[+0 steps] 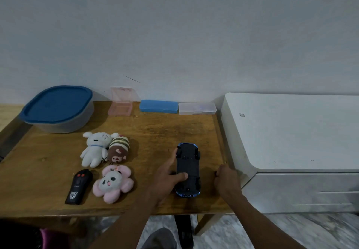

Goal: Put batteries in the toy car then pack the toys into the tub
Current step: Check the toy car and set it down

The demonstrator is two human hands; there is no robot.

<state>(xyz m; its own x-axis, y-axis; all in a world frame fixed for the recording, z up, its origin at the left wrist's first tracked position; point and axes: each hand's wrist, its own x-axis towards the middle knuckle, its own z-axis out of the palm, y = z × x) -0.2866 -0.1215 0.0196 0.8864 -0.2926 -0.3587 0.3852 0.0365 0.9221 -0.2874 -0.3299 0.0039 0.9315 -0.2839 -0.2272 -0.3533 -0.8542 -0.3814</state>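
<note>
A blue toy car lies upside down on the wooden table, its black underside facing up. My left hand holds the car from its left side, thumb across the underside and a finger along the front wheel. My right hand rests curled on the table just right of the car, apart from it; whether it holds anything is hidden. The grey tub with its blue lid on stands at the back left. A white plush, a brown striped plush, a pink panda flower plush and a black remote lie left of the car.
Along the wall stand an open pink case, a blue case and a clear case. A white cabinet adjoins the table's right edge. Below the table's front edge are the floor and my knee.
</note>
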